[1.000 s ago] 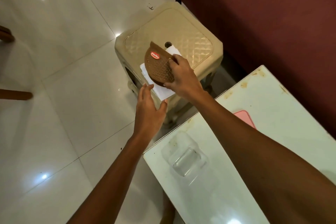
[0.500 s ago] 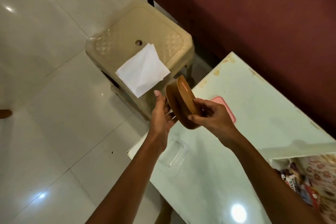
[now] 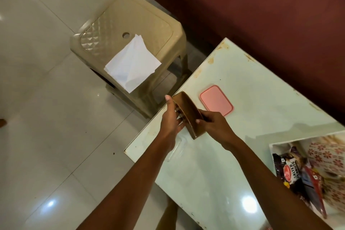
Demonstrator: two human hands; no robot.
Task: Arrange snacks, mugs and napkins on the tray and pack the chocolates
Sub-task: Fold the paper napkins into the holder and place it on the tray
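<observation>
Both hands grip a brown holder [image 3: 189, 115] on edge above the near-left part of the table [image 3: 252, 84]. The right hand [image 3: 214, 125] closes round its near side; the left hand [image 3: 170, 117] presses flat against its far face, fingers extended. A pink lid [image 3: 216, 103] lies on the table just beyond. Clear container [image 3: 176, 148] sits under the left forearm. White napkins [image 3: 132, 65] rest on the beige stool [image 3: 128, 30], left of the table. A tray [image 3: 332, 147] with snack packets [image 3: 291, 170] occupies the right edge.
</observation>
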